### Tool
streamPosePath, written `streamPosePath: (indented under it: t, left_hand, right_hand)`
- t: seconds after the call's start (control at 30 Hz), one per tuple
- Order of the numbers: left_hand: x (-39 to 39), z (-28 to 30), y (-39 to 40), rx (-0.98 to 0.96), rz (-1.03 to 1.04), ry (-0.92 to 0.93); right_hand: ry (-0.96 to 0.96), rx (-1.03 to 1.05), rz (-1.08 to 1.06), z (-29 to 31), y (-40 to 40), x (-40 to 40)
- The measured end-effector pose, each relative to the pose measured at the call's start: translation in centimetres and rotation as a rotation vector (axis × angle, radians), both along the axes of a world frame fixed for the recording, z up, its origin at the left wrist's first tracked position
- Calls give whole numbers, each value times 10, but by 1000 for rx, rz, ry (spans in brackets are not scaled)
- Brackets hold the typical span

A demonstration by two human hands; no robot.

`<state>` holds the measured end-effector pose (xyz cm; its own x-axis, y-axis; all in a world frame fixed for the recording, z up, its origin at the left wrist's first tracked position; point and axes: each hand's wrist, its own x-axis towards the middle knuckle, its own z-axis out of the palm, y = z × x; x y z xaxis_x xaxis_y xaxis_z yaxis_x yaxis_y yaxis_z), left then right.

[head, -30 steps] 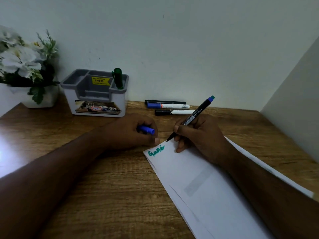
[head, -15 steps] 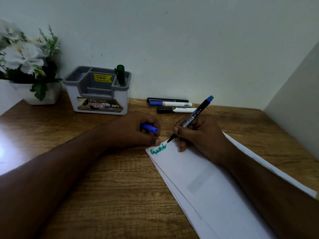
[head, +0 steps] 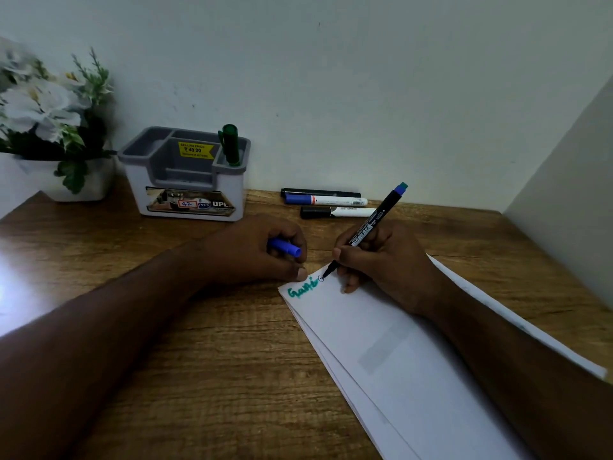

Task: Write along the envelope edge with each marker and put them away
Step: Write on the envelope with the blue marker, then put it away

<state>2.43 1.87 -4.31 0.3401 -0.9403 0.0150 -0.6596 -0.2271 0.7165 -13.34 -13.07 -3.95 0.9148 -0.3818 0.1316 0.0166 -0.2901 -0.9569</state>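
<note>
White paper first: the envelope (head: pixel 391 343) lies at a slant on the wooden desk (head: pixel 205 360), its near left corner just beside the left hand (head: pixel 262 250), with further white sheets showing under its edges. Along that corner edge runs a green handwritten word (head: pixel 302 288), and right after it sits a small blue mark where the marker tip touches the paper.

The right hand (head: pixel 381 263) rests on the envelope and pinches a black-barrelled marker (head: pixel 368 225) between thumb and fingers, tip down on the paper, the barrel leaning up and away to the right (its far end shows blue with a bit of green). The left hand lies on the desk just off the envelope's corner, fingers curled round a blue cap (head: pixel 285 248), its thumb touching the desk next to the paper's edge.

Behind the hands, near the wall, three markers lie side by side: a black one (head: pixel 320 193), a blue-capped white one (head: pixel 326 199) and a black-capped white one (head: pixel 338 212). To their left stands a grey-and-white organiser (head: pixel 185 190) with a yellow price sticker; a green marker (head: pixel 229 145) stands upright in its right compartment. White flowers in a white pot (head: pixel 56 127) stand at the far left.
</note>
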Motion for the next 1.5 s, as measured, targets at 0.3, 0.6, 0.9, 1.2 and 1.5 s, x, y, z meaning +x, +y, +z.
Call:
streamPosePath:
  t: [0.3, 0.6, 0.9, 1.2, 1.5]
  left_hand:
    - [1, 0, 0, 16, -14, -21]
    - [2, 0, 0, 5, -14, -16]
    - [0, 2, 1, -9, -31, 7]
    - [3, -1, 1, -3, -26, 5]
    - [2, 0, 1, -3, -27, -7]
  right_hand:
    - [0, 25, -28, 0, -3, 0]
    - [7, 48, -27, -1, -3, 1]
    - [14, 49, -66, 0, -2, 1]
    - [5, 52, -114, 0, 0, 1]
    - [12, 52, -151, 0, 0, 0]
